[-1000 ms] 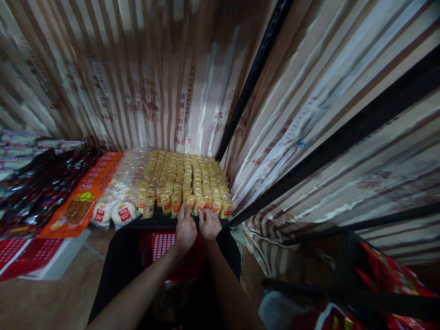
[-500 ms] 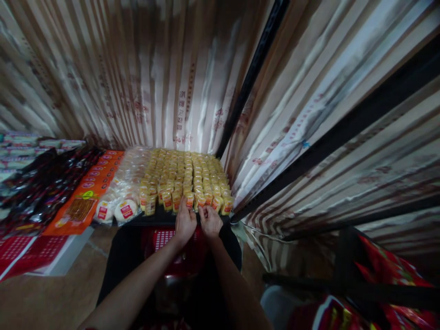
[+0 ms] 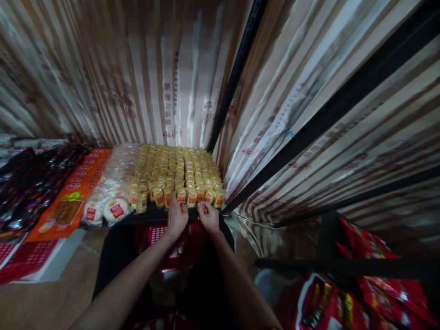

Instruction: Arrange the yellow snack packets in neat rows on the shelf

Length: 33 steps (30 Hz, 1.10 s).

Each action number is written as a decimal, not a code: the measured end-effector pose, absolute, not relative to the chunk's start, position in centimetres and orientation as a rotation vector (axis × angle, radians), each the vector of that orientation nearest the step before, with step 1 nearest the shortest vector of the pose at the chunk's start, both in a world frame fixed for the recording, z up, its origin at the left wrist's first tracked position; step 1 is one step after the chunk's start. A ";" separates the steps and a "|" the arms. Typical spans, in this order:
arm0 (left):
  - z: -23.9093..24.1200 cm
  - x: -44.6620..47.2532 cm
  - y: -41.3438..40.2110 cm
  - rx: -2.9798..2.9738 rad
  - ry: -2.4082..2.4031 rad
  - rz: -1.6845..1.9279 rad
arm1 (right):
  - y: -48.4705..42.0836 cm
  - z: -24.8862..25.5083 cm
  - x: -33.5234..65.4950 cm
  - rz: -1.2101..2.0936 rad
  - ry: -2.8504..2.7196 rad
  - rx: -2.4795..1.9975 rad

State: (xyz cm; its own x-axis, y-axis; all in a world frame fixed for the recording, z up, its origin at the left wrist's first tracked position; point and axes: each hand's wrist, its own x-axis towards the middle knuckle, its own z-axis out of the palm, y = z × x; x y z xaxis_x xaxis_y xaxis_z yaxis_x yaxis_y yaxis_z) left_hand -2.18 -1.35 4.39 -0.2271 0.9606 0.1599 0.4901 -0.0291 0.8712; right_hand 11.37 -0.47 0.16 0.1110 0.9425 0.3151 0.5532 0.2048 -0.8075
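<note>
Yellow pkts [image 3: 180, 172], in rows. L hand [image 3: 178, 217] at front row, R hand [image 3: 208, 217] adj. Grip, both: can't tell.

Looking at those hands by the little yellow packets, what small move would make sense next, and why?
I'd suggest the right hand gently straighten the yellow packet just beyond its fingertips. That packet seems to lean, while the packet at the right end looks more upright, and the right hand is already close by.
</note>
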 end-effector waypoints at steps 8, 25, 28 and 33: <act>3.9 -2.1 -1.2 1.597 1.761 1.252 | -2.3 1.2 11.3 0.123 -1.504 -1.618; 3.8 -2.1 -1.0 1.550 1.779 1.207 | -3.0 0.7 9.7 0.137 -1.552 -1.548; 4.7 -2.3 -1.0 1.495 1.832 1.128 | -3.1 1.2 8.4 0.191 -1.672 -1.436; 6.9 -3.1 -0.6 1.397 1.849 0.986 | -2.0 1.8 5.9 0.122 -1.759 -1.375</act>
